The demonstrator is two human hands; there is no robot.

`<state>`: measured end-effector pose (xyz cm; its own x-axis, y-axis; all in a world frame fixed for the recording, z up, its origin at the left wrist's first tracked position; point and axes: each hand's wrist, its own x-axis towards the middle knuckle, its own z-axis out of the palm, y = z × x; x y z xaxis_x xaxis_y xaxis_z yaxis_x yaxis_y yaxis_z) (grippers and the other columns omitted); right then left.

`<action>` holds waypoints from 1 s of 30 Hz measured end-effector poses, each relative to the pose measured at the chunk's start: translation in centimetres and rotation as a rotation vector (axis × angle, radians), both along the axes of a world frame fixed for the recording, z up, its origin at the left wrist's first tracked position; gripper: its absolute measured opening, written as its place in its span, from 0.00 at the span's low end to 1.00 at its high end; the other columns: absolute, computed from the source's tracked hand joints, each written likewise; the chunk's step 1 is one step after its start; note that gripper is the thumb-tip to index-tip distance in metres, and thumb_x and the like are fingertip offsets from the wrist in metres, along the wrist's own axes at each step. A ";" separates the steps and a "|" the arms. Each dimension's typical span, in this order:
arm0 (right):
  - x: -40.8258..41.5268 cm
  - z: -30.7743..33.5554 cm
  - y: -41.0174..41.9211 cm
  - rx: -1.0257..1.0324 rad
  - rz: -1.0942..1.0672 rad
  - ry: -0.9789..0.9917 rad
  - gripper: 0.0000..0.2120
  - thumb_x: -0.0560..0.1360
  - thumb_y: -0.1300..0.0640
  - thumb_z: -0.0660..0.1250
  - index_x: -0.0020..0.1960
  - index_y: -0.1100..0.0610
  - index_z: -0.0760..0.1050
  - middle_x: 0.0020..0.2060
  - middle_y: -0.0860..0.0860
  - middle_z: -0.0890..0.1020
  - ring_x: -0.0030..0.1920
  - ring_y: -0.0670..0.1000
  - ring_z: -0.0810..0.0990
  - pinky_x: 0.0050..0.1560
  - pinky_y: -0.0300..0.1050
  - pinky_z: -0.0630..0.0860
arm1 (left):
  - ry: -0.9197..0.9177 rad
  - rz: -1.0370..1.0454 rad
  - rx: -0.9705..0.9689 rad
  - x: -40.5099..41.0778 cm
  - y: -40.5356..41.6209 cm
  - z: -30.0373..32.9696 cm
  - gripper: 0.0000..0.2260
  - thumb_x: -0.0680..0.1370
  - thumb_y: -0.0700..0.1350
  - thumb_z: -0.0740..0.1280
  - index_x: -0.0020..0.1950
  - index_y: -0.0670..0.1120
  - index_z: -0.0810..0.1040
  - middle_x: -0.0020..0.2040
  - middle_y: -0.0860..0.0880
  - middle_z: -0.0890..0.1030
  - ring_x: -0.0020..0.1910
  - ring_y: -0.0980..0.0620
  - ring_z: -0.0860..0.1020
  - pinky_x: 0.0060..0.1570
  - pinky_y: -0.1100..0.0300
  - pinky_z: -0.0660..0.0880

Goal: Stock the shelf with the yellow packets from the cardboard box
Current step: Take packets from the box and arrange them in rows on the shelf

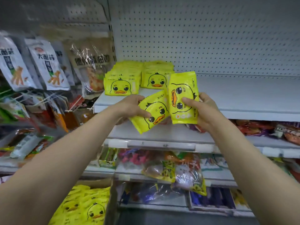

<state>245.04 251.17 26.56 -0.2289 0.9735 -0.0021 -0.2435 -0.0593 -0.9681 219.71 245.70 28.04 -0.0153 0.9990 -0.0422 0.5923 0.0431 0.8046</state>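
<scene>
Yellow packets sit in both grips before the white shelf [227, 98]: the left hand [129, 106] pinches a tilted packet [152, 114], the right hand [203, 109] clasps an upright packet [183, 98], thumbs on front.

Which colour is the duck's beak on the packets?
Orange, on the yellow packets; clearest in the head view.

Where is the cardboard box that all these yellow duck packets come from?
In the head view the cardboard box sits at the bottom left, below the left forearm and left of the lowest shelves, with yellow packets heaped inside.
</scene>
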 end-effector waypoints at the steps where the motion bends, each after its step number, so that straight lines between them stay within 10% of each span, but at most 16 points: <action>1: 0.2 0.6 1.2 0.031 -0.018 -0.016 0.19 0.69 0.66 0.75 0.58 0.58 0.76 0.52 0.58 0.85 0.46 0.59 0.86 0.43 0.59 0.82 | 0.073 -0.019 0.007 0.0 1.8 0.5 0.18 0.67 0.42 0.80 0.54 0.45 0.80 0.47 0.50 0.85 0.47 0.52 0.83 0.50 0.53 0.80; 9: -0.7 3.9 10.3 0.153 -0.093 -0.122 0.23 0.67 0.64 0.78 0.60 0.59 0.76 0.49 0.54 0.86 0.48 0.58 0.86 0.50 0.60 0.82 | 0.384 -0.084 0.062 -1.6 14.3 3.2 0.36 0.69 0.48 0.78 0.73 0.44 0.67 0.71 0.45 0.71 0.70 0.47 0.69 0.64 0.59 0.68; 30: -2.5 6.3 17.6 0.295 -0.044 -0.404 0.19 0.65 0.63 0.80 0.54 0.56 0.80 0.45 0.51 0.87 0.43 0.54 0.86 0.44 0.49 0.83 | 0.591 -0.016 0.269 -4.8 21.9 1.9 0.29 0.71 0.45 0.75 0.70 0.50 0.69 0.67 0.48 0.73 0.67 0.47 0.68 0.63 0.54 0.69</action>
<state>242.54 268.75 32.89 -0.2255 0.9545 0.1951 0.1581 0.2335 -0.9594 214.87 267.61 29.98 0.0561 0.9738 0.2204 0.9373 -0.1274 0.3243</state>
